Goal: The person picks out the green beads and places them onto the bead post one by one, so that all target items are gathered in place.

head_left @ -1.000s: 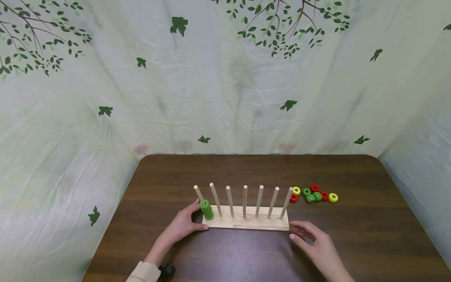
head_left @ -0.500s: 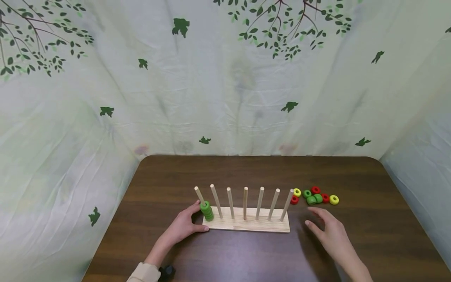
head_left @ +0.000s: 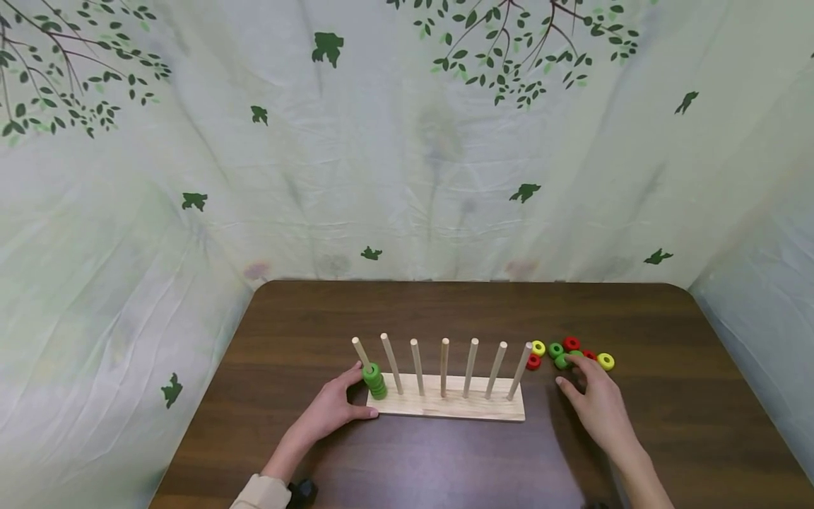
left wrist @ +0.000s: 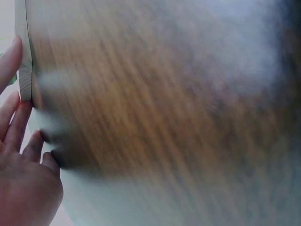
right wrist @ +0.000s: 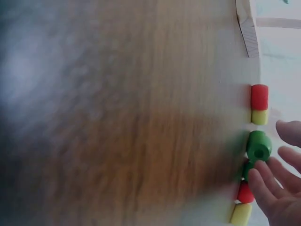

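Note:
A pale wooden pegboard [head_left: 445,407] with several upright pegs stands on the table. Green rings [head_left: 375,383] are stacked on its leftmost peg. My left hand [head_left: 329,408] grips the board's left end, thumb at the front edge and fingers behind; in the left wrist view the fingers meet the board end [left wrist: 25,84]. Over the loose rings to the right reaches my right hand [head_left: 600,408], thumb and fingers apart. In the right wrist view its fingertips are close to a green ring [right wrist: 258,146]; whether they touch it I cannot tell. My fingers partly cover some rings.
A yellow ring [head_left: 538,348] and a red ring [head_left: 533,362] lie by the board's right end. Beyond the right hand are another red ring [head_left: 571,343] and a yellow one [head_left: 606,362]. A patterned cloth [head_left: 439,177] hangs behind the brown table [head_left: 445,307].
My right hand has left the board's right end and moved right and forward to the loose rings. The left hand has stayed on the board.

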Tool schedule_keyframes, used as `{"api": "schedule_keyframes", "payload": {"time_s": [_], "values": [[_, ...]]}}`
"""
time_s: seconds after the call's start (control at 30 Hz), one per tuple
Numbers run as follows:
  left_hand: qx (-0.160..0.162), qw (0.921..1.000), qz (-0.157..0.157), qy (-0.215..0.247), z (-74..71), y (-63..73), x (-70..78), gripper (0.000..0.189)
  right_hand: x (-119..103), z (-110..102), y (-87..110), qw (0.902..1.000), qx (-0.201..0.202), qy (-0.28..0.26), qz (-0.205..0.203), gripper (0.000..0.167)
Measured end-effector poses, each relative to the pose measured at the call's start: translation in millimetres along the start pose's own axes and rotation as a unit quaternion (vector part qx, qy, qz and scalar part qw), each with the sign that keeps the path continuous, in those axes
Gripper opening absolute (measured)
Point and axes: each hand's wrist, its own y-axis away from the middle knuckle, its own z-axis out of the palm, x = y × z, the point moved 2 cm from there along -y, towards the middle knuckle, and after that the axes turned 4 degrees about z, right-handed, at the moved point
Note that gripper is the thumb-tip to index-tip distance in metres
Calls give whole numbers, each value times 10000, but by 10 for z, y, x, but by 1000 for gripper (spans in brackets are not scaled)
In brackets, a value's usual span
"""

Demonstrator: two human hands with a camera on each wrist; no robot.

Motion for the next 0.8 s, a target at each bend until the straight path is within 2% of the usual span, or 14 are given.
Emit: {"api": "schedule_keyframes", "payload": {"time_s": [0.4, 0.8], "values": [[12, 10000, 5, 15, 8, -2, 2, 73, 17, 92, -91, 9998, 95, 104, 112, 37], [12, 10000, 22, -6, 12, 6, -36, 73, 4, 156, -125, 9990, -148, 205, 372, 34]]}}
